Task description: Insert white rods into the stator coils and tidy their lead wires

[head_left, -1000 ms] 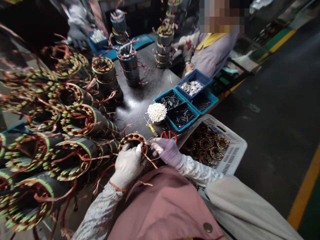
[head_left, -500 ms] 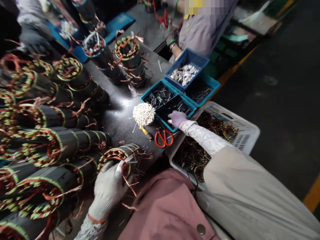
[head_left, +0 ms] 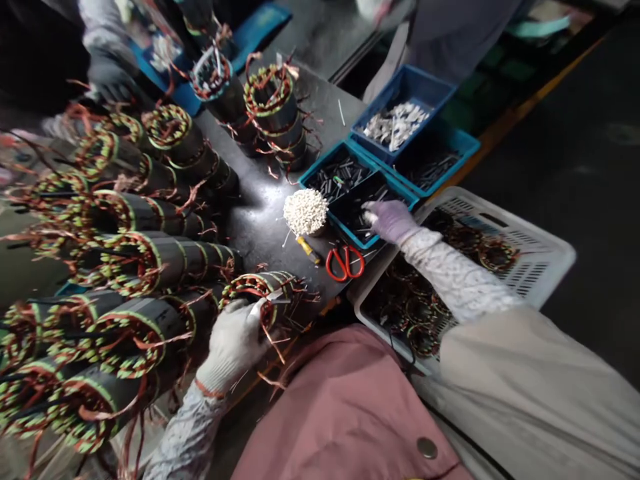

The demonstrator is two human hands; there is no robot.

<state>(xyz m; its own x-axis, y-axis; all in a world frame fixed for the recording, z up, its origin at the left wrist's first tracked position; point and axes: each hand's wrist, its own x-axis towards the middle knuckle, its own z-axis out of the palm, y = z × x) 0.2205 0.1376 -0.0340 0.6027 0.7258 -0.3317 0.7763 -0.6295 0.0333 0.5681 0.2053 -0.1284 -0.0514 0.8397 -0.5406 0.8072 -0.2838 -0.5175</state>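
Note:
My left hand (head_left: 235, 343), in a white knit glove, is closed on the near rim of a motor stator (head_left: 290, 281) lying on its side, fingers reaching into its bore. A small flat metallic-looking piece (head_left: 276, 298) shows by the thumb; I cannot tell what it is. Loose copper wire ends (head_left: 274, 343) hang from the rim. My right hand (head_left: 395, 221), in a purple glove with pale fingertips, reaches into a teal divided bin (head_left: 367, 241) of short black tubes (head_left: 361, 212). Its fingers are bent together at the tubes; what they pinch is too small to make out.
Stacked stators (head_left: 150, 263) crowd the left. Near the bin are a bundle of white sticks (head_left: 306, 212), a yellow-handled tool (head_left: 307, 249) and red-handled scissors (head_left: 345, 262). A blue bin (head_left: 430, 83) holds white pieces. A white crate (head_left: 550, 257) holds wound coils. Co-workers stand across the table.
The view has shifted, so the scene sits farther right. My right hand remains in the bin with its fingers slightly deeper. The co-worker's hand opposite has moved. My left hand keeps its grip.

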